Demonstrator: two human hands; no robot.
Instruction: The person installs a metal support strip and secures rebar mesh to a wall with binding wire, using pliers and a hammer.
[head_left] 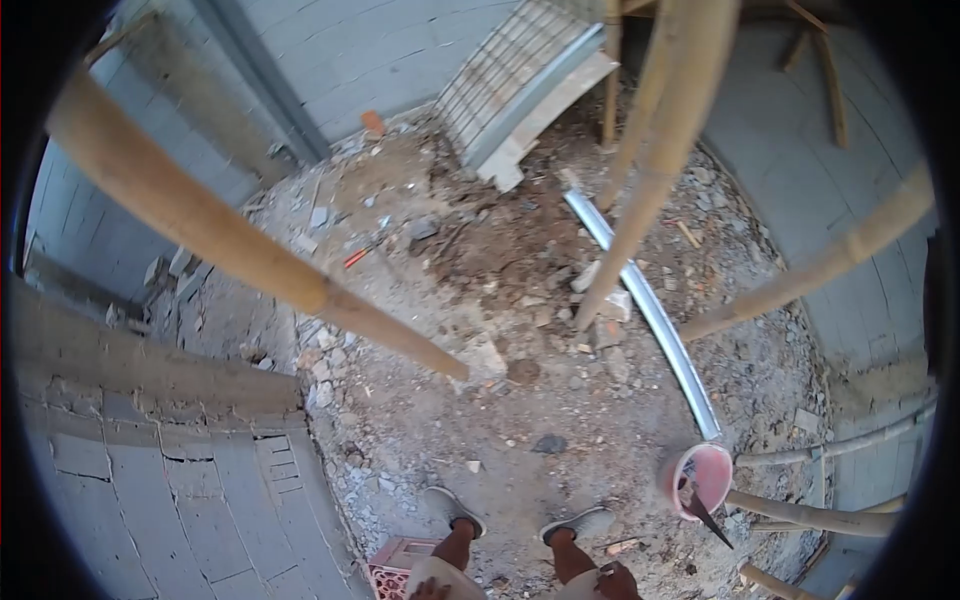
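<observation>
At the bottom edge my left hand (430, 590) rests against the light shorts, its fingers lying flat and partly cut off by the frame. My right hand (617, 580) is beside the other thigh with its fingers curled; whatever they hold, if anything, is too small to name. Ahead and to the right of it, a pink bucket (712, 474) stands on the ground with a dark pointed tool (708, 520) leaning out over its rim. A red brick-like block (392, 560) with holes lies near my left hand. Both hands are apart from these things.
Bamboo poles (230, 235) slant across the rubble-covered ground (400, 420). A long metal channel (650, 310) reaches towards the bucket. A tilted wire-mesh panel (520, 80) leans at the back. Grey block walls (170, 480) stand on both sides.
</observation>
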